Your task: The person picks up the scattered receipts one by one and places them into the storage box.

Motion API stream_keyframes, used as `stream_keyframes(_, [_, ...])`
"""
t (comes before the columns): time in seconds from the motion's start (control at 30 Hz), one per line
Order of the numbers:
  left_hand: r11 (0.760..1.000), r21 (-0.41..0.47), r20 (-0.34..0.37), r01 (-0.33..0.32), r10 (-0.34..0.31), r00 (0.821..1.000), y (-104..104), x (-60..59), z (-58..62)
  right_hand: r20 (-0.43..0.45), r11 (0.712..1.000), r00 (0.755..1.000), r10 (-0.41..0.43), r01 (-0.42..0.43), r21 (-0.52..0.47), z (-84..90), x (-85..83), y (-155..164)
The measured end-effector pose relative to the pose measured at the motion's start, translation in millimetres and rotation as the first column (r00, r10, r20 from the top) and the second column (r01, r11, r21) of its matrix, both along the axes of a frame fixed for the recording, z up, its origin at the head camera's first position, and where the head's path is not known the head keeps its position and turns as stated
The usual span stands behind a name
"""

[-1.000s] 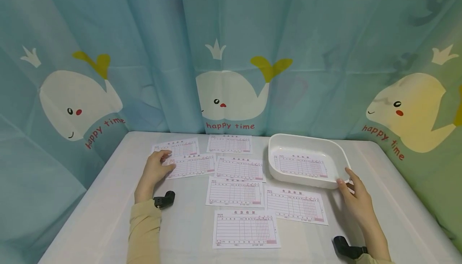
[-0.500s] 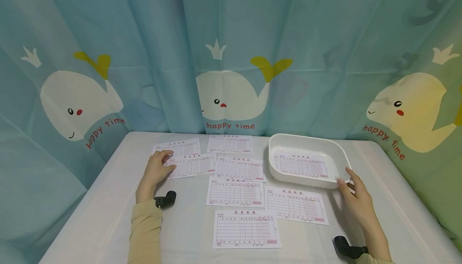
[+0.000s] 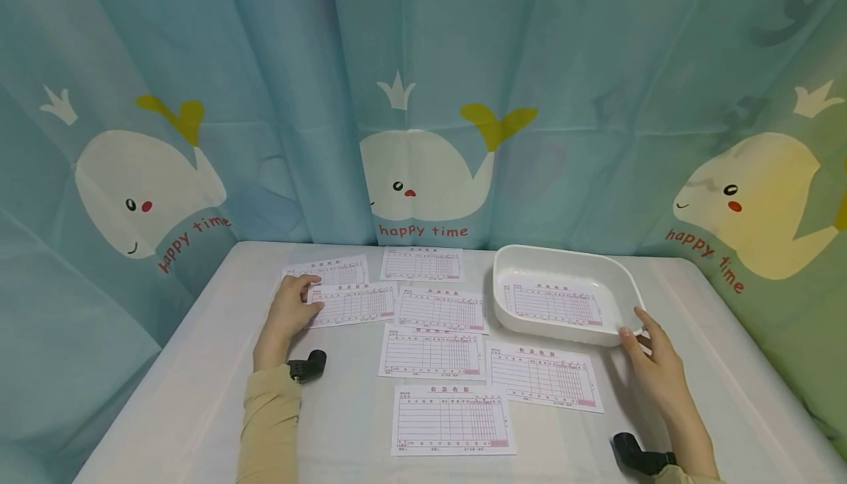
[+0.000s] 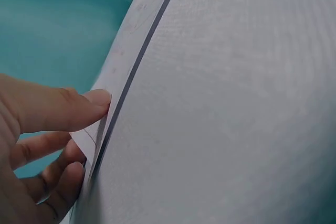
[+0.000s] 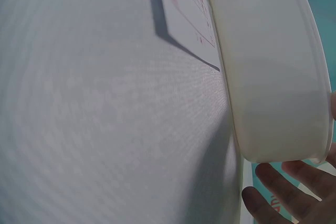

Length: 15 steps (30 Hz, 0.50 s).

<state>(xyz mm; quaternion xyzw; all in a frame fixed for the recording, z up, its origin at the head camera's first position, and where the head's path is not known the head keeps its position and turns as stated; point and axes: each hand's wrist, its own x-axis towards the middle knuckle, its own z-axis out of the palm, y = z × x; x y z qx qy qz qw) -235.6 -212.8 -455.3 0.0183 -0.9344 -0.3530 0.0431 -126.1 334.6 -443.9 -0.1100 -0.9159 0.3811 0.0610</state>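
In the head view, my left hand (image 3: pixel 290 309) is at the left edge of a receipt slip (image 3: pixel 357 304) printed with a red grid. The left wrist view shows the thumb (image 4: pixel 89 106) on top of the slip's edge and curled fingers below, pinching it. The slip overlaps another receipt behind it, partly covered by the hand. My right hand (image 3: pixel 658 366) holds the near right corner of a white plastic tray (image 3: pixel 562 333); its fingers (image 5: pixel 283 187) lie against the outer wall. One receipt (image 3: pixel 552 303) lies inside the tray.
Several more receipts lie face up on the white table, including one at the front (image 3: pixel 453 421), one right of it (image 3: pixel 544 377) and one at the back (image 3: pixel 421 264). Some overlap. A blue curtain (image 3: pixel 423 50) with whale prints hangs behind the table's back edge.
My left hand shifts slightly to the right, thumb and fingers at the slip's left edge. The right hand and the tray stay in place.
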Motion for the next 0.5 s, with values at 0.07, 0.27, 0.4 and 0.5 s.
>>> stream_keyframes(0.07, [1.000, 0.012, 0.000, -0.008, 0.008, 1.000, 0.2, -0.1, -0.4, 0.001, 1.000, 1.000, 0.000, 0.000, 0.001, 0.5, 0.2, -0.4])
stream_keyframes(0.27, [0.998, 0.050, -0.047, -0.046, 0.049, 0.998, -1.6, 1.8, -2.4, -0.012, 1.000, 1.000, -0.006, 0.006, -0.004, 1.5, 1.0, -2.1])
stream_keyframes(0.4, [0.995, 0.080, -0.061, -0.064, 0.069, 0.996, -3.7, 5.1, 0.1, -0.021, 1.000, 1.000, -0.004, 0.004, -0.006, 1.5, 1.2, -2.1])
stream_keyframes(0.5, [0.993, 0.093, -0.067, -0.072, 0.078, 0.995, -4.3, 6.1, 2.0, -0.025, 1.000, 1.000, -0.003, 0.003, -0.012, 1.6, 1.5, -1.7])
